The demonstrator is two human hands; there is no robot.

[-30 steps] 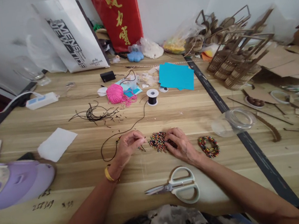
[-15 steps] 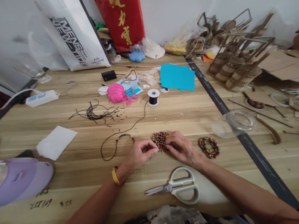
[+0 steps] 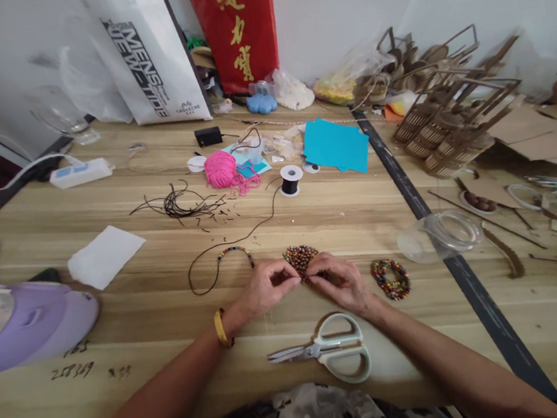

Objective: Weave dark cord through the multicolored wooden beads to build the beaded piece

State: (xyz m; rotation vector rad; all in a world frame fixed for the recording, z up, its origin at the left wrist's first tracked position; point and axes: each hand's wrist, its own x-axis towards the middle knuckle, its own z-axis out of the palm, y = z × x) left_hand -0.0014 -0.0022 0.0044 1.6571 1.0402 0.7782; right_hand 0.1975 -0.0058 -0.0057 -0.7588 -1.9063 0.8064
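Note:
My left hand [image 3: 270, 285] is closed in a pinch beside a pile of colored beads [image 3: 301, 257]; the tiny item between its fingertips cannot be made out. Just to the right, my right hand [image 3: 340, 281] also pinches at the pile's near edge, its fingertips close to the left ones and what they hold too small to tell. A strung row of beads [image 3: 234, 249] on black cord [image 3: 190, 273] curves away left of my left hand. The cord runs up to a black spool [image 3: 290, 181]. Beaded loops [image 3: 391, 279] lie right of my right hand.
Scissors [image 3: 319, 350] lie nearest me, below my hands. Pink yarn [image 3: 221, 169], blue sheets [image 3: 336, 145] and cut black cords [image 3: 177, 204] are farther back. A purple device [image 3: 45, 323] stands at left, a clear plastic container [image 3: 440, 236] and small woven baskets [image 3: 444, 136] at right.
My right hand's fingertips have come down and left, nearer to my left fingertips. My left hand has shifted slightly right. The view has also shifted a little.

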